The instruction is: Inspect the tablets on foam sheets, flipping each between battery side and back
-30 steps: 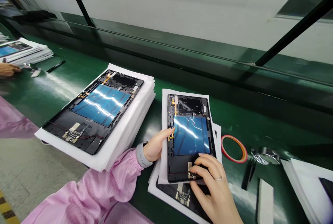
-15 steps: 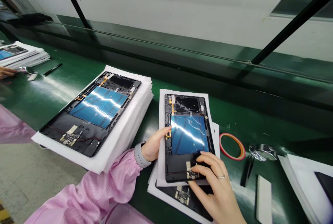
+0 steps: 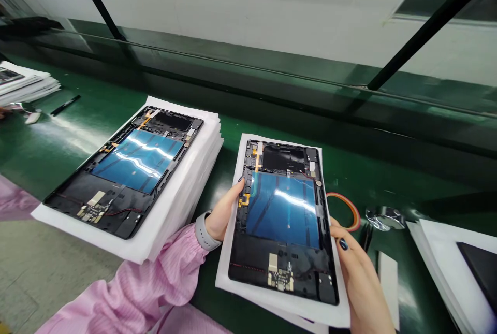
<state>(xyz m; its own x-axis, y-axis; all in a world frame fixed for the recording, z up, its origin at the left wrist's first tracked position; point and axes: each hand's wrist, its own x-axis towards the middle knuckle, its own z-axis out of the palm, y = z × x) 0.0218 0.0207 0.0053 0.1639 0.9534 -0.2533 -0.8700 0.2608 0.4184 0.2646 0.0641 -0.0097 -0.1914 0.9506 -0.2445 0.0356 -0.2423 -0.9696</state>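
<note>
Green table (image 3: 101, 109) (glossy) — pale wall (image 3: 248, 8)

At the tabletop's (image 3: 99, 111) front edge, a tall sheet stack (image 3: 200, 178) bears the first tablet (image 3: 124, 168). To its right, between the left hand (image 3: 223, 215) and the right hand (image 3: 361, 272), the second tablet (image 3: 285, 220) lies on a paper sheet (image 3: 279, 298). Right of that come a tape ring (image 3: 354, 215), a roll (image 3: 384, 218) and, nearer the front edge, a block (image 3: 388, 282). Farther right, a paper pile (image 3: 438, 251) carries a slab (image 3: 479, 274). Far left, toward the back edge, lies a pen (image 3: 65, 105) beside another pile (image 3: 31, 88).
</note>
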